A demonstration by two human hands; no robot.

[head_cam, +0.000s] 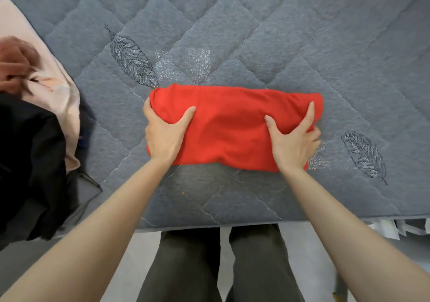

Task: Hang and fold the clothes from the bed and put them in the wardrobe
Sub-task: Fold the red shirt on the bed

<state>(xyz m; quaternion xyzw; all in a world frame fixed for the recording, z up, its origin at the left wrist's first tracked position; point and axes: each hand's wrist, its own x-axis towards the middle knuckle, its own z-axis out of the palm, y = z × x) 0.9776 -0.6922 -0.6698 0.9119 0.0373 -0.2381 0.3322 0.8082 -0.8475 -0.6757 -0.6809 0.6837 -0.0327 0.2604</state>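
**Step in hand: folding.** The red garment (228,127) lies as a compact folded bundle on the grey quilted bed cover (302,46). It is near the edge where I stand, with its long side across my front. I judge the fold complete, or one pass short of it, and the bundle ready to lift.

**Hand state.**
- My left hand (162,136) grips the left end. The thumb is on the top face and the fingers wrap round the end, out of sight.
- My right hand (294,141) grips the right end. The thumb and forefinger are on the top face and the other fingers curl over the edge.
- The cloth hides whether either set of fingers reaches fully underneath, so I cannot tell.

**Position.** The bundle sits directly between the two hands. Each hand touches one end, and the middle is bare. It appears to rest flat on the cover, not raised.

**Next move.**
- Take an equal hold at both ends and get support under the bundle.
- Lift it level so the layers do not slide open. Soft cloth is likely to sag in the middle.
- Carry it to the wardrobe, which is not in view.

**Work left.** A pink garment (58,87), a black garment (30,162) and a rust-brown one (14,62) lie heaped and unfolded at the left of the bed, well apart from the bundle. I judge the task far from finished.
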